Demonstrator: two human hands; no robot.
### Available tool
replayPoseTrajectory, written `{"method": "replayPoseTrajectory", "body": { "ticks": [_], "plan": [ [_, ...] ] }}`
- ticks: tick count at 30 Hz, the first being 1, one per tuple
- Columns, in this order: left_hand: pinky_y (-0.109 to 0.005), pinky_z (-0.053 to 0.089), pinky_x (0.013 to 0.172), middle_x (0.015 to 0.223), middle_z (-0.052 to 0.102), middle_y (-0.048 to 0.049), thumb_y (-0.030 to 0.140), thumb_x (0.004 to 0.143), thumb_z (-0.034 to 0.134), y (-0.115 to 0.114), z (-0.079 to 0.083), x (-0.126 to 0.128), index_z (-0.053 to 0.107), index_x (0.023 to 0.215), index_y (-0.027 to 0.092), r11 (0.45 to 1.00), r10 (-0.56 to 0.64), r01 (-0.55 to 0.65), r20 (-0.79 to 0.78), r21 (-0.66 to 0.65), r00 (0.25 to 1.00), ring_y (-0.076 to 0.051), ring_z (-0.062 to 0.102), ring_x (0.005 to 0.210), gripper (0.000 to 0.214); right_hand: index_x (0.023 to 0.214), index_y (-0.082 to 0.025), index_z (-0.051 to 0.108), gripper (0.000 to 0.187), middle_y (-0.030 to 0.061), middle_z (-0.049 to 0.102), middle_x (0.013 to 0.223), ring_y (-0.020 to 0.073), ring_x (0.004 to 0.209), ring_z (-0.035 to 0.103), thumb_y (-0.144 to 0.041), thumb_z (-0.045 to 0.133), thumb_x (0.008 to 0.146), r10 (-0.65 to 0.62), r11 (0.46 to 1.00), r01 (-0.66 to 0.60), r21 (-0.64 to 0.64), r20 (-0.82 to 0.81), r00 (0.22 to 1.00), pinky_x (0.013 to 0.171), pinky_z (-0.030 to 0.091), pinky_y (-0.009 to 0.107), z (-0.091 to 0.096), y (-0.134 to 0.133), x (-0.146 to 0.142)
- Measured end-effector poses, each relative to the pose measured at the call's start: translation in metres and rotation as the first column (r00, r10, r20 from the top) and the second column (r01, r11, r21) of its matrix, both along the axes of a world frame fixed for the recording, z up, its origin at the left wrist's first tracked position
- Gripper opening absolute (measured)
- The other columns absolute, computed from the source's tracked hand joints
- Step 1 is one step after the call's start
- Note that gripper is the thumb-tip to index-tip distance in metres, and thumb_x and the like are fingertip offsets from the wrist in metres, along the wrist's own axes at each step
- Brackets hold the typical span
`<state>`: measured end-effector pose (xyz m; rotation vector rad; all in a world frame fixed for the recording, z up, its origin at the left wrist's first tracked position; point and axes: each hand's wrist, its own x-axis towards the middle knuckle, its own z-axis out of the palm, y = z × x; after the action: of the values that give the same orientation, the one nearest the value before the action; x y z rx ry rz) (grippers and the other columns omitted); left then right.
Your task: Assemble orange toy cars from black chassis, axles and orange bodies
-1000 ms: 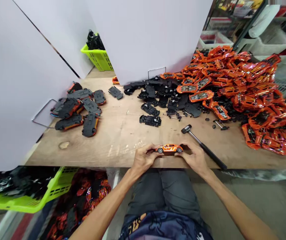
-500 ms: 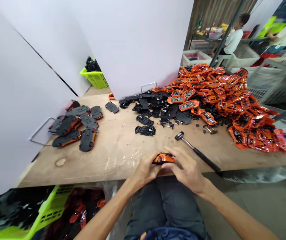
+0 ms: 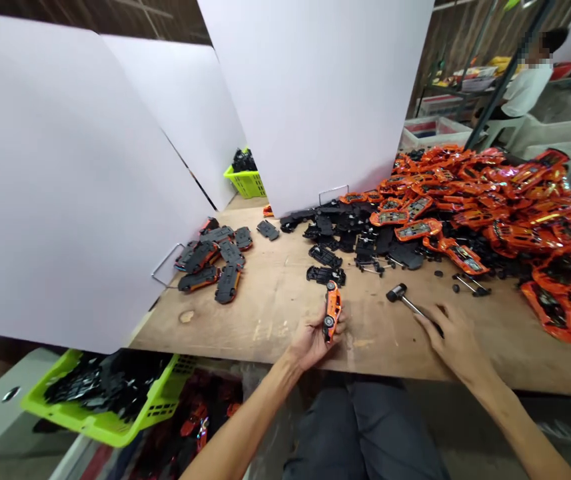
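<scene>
My left hand (image 3: 310, 343) is closed around an orange toy car (image 3: 332, 311), which is tipped up on end with its wheels showing on one side. At the right, my right hand (image 3: 455, 343) grips a small hammer (image 3: 412, 305) by its handle, most of which is hidden under the fingers. The dark hammer head rests on or just over the tabletop. Just beyond the toy car lies a black car chassis (image 3: 326, 275), near a loose heap of other black chassis (image 3: 335, 223) and small wheel axles (image 3: 369, 267).
A big pile of orange car bodies (image 3: 510, 220) covers the right of the wooden table (image 3: 265, 293). Cars lie underside up in a group (image 3: 210, 257) at the left. White panels (image 3: 315, 100) stand behind. A green basket (image 3: 80, 427) sits below the left edge; a person (image 3: 530, 83) is at the back.
My right hand has left the toy car and moved right onto the hammer. My left hand now holds the car alone, turned upright on end. The camera view has swung left.
</scene>
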<state>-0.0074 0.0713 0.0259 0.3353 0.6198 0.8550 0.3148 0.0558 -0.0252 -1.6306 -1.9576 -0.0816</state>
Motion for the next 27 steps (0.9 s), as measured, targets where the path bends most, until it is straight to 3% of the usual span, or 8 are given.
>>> {"method": "replayPoseTrajectory", "body": {
  "ticks": [3,5,7,8,15,19,23,27],
  "plan": [
    [-0.023,0.047,0.058,0.092,0.063,-0.0047,0.047,0.094,0.063,0.014,-0.005,-0.020,0.061,0.116,0.016,0.960,0.163,-0.012,-0.524,0.279,0.836,-0.013,0.056,0.067,0.038,0.111,-0.021,0.070,0.041,0.0119,0.071,0.099,0.0282,0.086,0.068,-0.047,0.038,0.106,0.026,0.998,-0.028,0.056,0.045,0.999,0.080,0.052,0.041,-0.018,0.006,0.019],
    [-0.030,0.054,0.073,0.101,0.067,-0.0062,0.047,0.098,0.055,0.031,0.000,-0.046,0.059,0.122,0.020,0.853,0.425,0.117,-0.808,0.509,0.409,-0.018,0.064,0.081,0.036,0.113,-0.022,0.068,0.039,0.0120,0.071,0.100,0.0294,0.087,0.068,-0.046,0.039,0.105,-0.002,0.995,-0.004,0.105,0.055,0.999,0.082,0.052,0.043,-0.024,0.015,0.029],
    [-0.037,0.054,0.093,0.113,0.069,-0.0101,0.041,0.101,0.051,0.053,0.012,-0.083,0.058,0.125,0.020,0.756,0.636,0.286,-0.764,0.589,-0.108,-0.023,0.066,0.101,0.034,0.116,-0.021,0.067,0.039,0.0127,0.070,0.100,0.0312,0.091,0.067,-0.045,0.039,0.105,-0.053,0.989,0.044,0.141,0.064,0.997,0.083,0.052,0.044,-0.023,0.023,0.033],
    [-0.043,0.050,0.102,0.121,0.067,-0.0146,0.036,0.099,0.051,0.066,0.018,-0.104,0.058,0.125,0.017,0.748,0.660,0.289,-0.713,0.597,-0.234,-0.027,0.064,0.112,0.033,0.117,-0.020,0.067,0.040,0.0134,0.070,0.100,0.0323,0.093,0.066,-0.045,0.038,0.105,-0.087,0.986,0.074,0.150,0.083,0.993,0.082,0.052,0.045,-0.020,0.025,0.034],
    [-0.071,0.029,0.109,0.149,0.042,-0.0342,0.030,0.097,0.049,0.146,0.026,-0.230,0.055,0.129,0.003,0.794,0.545,0.250,-0.465,0.554,-0.698,-0.048,0.036,0.141,0.043,0.126,-0.020,0.066,0.038,0.0168,0.064,0.124,0.0354,0.110,0.060,-0.042,0.045,0.105,-0.222,0.957,0.198,0.212,0.095,0.970,0.091,0.050,0.051,0.017,0.024,0.005],
    [-0.067,0.030,0.110,0.146,0.046,-0.0304,0.027,0.097,0.049,0.159,0.023,-0.204,0.055,0.131,0.006,0.719,0.597,0.255,-0.387,0.647,-0.702,-0.046,0.038,0.139,0.041,0.123,-0.026,0.065,0.026,0.0127,0.067,0.118,0.0315,0.110,0.062,-0.035,0.049,0.105,0.035,0.994,-0.024,0.104,-0.100,0.994,0.098,0.050,0.051,0.031,0.043,-0.041],
    [-0.050,0.043,0.105,0.123,0.060,-0.0193,0.030,0.098,0.049,0.148,0.007,-0.109,0.062,0.119,0.012,0.688,0.724,0.370,-0.619,0.624,-0.303,-0.034,0.056,0.120,0.031,0.132,-0.026,0.061,0.032,0.0126,0.065,0.128,0.0317,0.121,0.060,-0.035,0.061,0.101,0.326,0.941,-0.339,-0.022,-0.219,0.920,0.104,0.051,0.053,0.032,0.088,-0.110],
    [-0.044,0.051,0.094,0.102,0.061,-0.0102,0.046,0.090,0.064,0.125,-0.020,-0.042,0.064,0.098,0.019,0.687,0.698,0.420,-0.700,0.593,-0.153,-0.030,0.063,0.103,0.028,0.125,-0.023,0.064,0.037,0.0143,0.063,0.127,0.0321,0.121,0.060,-0.025,0.076,0.090,0.384,0.906,-0.414,-0.085,-0.243,0.891,0.102,0.053,0.053,0.028,0.112,-0.152]
  ]
}}
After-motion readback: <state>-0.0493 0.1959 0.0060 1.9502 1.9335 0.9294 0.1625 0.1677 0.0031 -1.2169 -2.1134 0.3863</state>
